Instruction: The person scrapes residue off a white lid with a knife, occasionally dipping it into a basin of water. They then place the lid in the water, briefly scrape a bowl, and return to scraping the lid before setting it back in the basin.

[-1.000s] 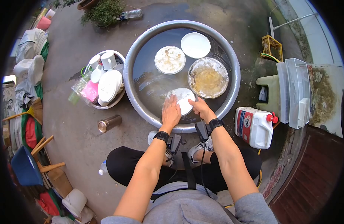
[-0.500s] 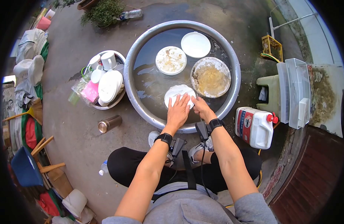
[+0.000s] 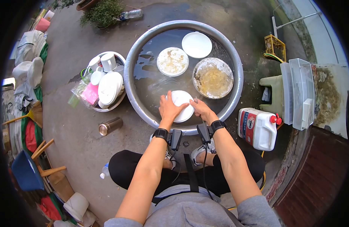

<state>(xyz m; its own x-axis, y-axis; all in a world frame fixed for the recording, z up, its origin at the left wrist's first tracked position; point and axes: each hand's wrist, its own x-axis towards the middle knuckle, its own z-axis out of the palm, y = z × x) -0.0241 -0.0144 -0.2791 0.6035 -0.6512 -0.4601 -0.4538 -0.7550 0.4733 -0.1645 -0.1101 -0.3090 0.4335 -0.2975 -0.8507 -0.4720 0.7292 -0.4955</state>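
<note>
A round white lid point(image 3: 183, 101) lies at the near side of a large metal basin point(image 3: 238, 75) with water in it. My left hand point(image 3: 170, 108) rests on the lid's left edge, fingers spread. My right hand point(image 3: 201, 109) pinches at its right edge, gripping a small thin thing that is too small to identify. Farther back in the water are a stained white lid point(image 3: 172, 61), a cleaner white lid point(image 3: 197, 44) and a larger round dish with yellowish-brown residue point(image 3: 213, 78).
Left of the basin stands a bowl of white cups and lids point(image 3: 110, 87), with a metal flask point(image 3: 111, 126) nearer me. On the right are a white jug with a red cap point(image 3: 257, 129), a green stool point(image 3: 273, 94) and clear plastic bins point(image 3: 302, 94).
My left hand has moved left from the top of the near lid to its left edge, its fingers now spread. More of the lid's white surface shows.
</note>
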